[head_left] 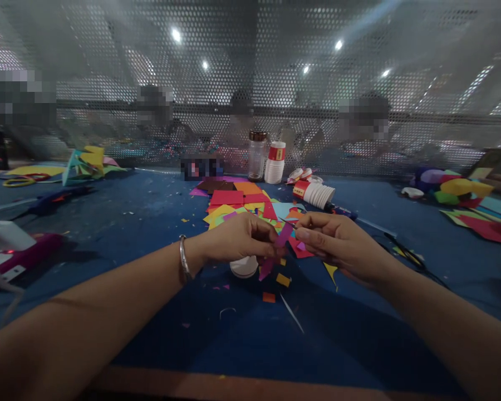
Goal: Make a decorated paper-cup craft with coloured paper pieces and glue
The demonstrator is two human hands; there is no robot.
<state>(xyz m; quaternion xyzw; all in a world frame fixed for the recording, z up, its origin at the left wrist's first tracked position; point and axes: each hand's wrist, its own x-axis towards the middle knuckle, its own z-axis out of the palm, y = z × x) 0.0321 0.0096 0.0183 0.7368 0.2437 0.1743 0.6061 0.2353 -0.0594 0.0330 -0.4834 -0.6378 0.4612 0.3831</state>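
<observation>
Between the thumb and fingers of my left hand [250, 236] is a strip of purple paper [283, 236], its lower end hanging down. My right hand [338, 239] is closed close beside the strip's upper end. A thin dark blade [291, 224] sticks out of its fingertips and meets the paper; the rest of that tool is hidden by my fingers. Below my left hand a white paper cup [244, 268] stands on the blue table, partly covered by the hand. Small orange [269, 298] and yellow paper pieces [283, 279] lie in front of it.
Coloured paper sheets [227, 197] are piled beyond my hands. Behind them stand a glass bottle [256, 159] and stacked paper cups [275, 164]; another cup stack [315, 193] lies sideways. A glue gun [344, 211] with a cable is at right, a purple power strip [25, 256] at left.
</observation>
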